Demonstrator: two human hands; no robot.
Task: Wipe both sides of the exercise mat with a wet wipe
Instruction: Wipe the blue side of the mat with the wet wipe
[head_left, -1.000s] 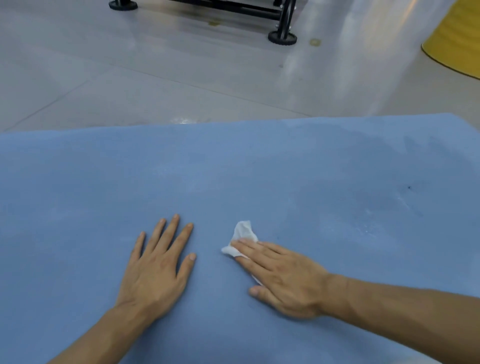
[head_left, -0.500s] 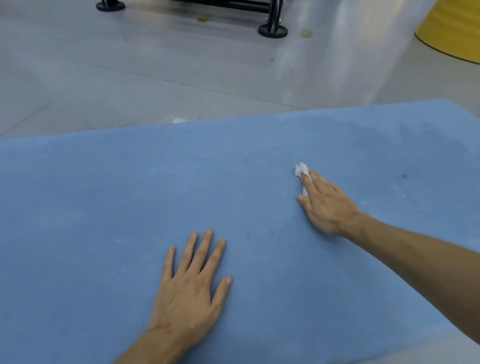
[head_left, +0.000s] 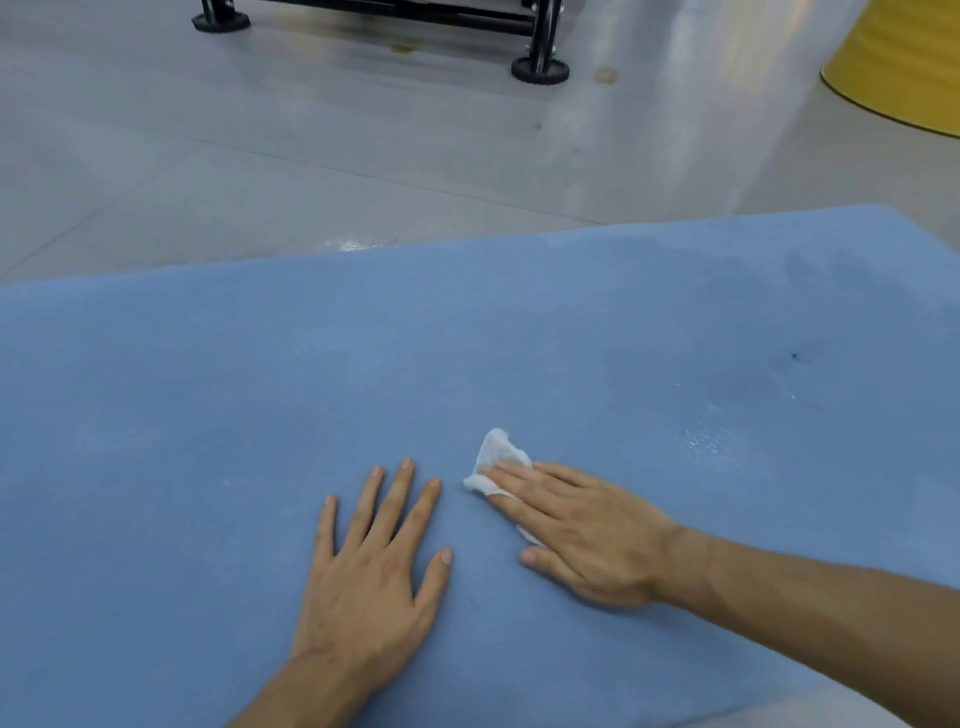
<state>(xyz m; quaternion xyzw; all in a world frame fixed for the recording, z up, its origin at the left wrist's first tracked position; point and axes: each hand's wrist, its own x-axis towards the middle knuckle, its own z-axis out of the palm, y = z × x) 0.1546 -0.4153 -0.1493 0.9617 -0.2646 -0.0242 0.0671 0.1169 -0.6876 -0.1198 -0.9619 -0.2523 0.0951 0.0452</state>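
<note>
A large blue exercise mat (head_left: 208, 395) lies flat on the grey floor and fills the lower part of the view. My left hand (head_left: 371, 582) rests palm down on the mat with its fingers spread and straight. Just to its right, my right hand (head_left: 582, 535) presses a crumpled white wet wipe (head_left: 496, 460) flat against the mat with straight fingers. Part of the wipe sticks out beyond the fingertips; the rest is hidden under the palm. Damp, darker patches (head_left: 727, 384) show on the mat's right side.
Beyond the mat's far edge is glossy grey floor (head_left: 260, 156). A black metal frame with round feet (head_left: 540, 67) stands at the top. A yellow curved object (head_left: 904, 62) sits at the top right corner. A small dark speck (head_left: 795, 356) marks the mat's right part.
My right hand has swept the wipe from farther out on the mat back toward me, ending beside my left hand. My left hand stays flat on the mat.
</note>
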